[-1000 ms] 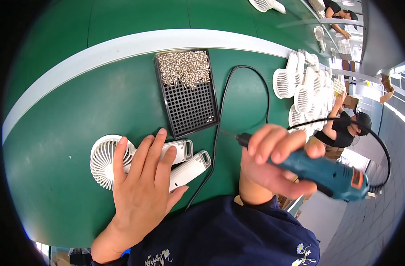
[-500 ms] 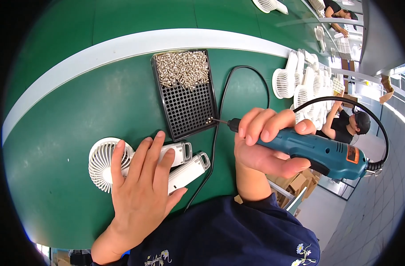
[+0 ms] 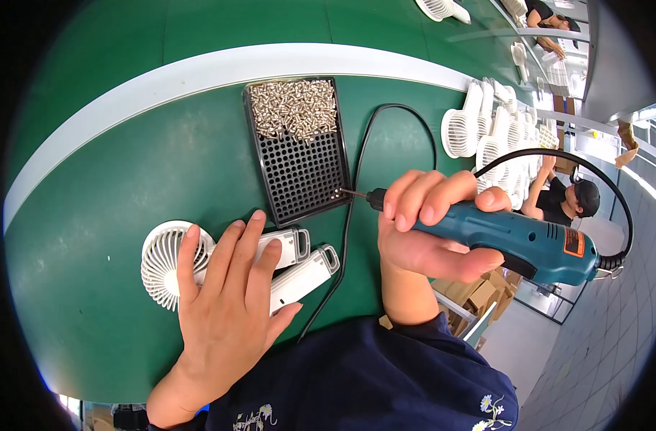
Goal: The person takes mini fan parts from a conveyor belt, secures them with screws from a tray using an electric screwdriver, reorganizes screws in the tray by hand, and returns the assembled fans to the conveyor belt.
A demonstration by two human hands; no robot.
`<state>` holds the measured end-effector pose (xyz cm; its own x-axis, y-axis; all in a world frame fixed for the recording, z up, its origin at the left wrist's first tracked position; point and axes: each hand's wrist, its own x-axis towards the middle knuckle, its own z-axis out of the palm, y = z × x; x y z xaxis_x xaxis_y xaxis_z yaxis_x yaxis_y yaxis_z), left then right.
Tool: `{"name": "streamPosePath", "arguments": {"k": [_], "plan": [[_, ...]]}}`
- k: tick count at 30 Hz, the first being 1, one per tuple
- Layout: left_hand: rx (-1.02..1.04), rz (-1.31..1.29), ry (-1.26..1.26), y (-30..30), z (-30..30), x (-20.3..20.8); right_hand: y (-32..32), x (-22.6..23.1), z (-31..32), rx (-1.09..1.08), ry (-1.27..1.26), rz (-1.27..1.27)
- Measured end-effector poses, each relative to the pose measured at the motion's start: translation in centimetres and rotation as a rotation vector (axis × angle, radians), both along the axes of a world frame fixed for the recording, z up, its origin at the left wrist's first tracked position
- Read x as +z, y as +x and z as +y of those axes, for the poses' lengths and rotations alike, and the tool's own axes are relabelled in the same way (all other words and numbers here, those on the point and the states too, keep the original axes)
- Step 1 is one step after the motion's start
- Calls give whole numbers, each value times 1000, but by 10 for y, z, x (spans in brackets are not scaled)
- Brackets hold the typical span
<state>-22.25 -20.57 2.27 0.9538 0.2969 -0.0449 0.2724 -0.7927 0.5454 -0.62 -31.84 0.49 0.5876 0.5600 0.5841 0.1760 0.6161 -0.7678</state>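
Teal screwdriver (image 3: pixel 504 235) points left in the curled right hand (image 3: pixel 408 243).

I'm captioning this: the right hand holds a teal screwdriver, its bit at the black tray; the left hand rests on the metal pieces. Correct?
One slip: the head view shows the left hand over white fan parts, not the metal pieces. The right hand, teal screwdriver and black tray are as stated.
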Motion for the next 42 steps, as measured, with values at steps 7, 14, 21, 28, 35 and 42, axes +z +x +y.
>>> {"name": "streamPosePath", "arguments": {"k": [7,14,21,28,35,42], "plan": [[-2,12,3,0,0,2,-6,1,4,-25,-26,-43],[-3,-37,-11,0,-2,-1,-18,22,-14,-39,107,-60],[-1,-13,-42,-2,-2,-4,-61,23,-43,-39,121,-60],[3,-33,-31,1,-2,0,-74,13,-49,2,133,-118],[8,-28,-25,2,-6,-2,-73,4,-50,17,115,-138],[0,-33,-20,5,-6,-3,-65,4,-53,85,79,-154]]}}
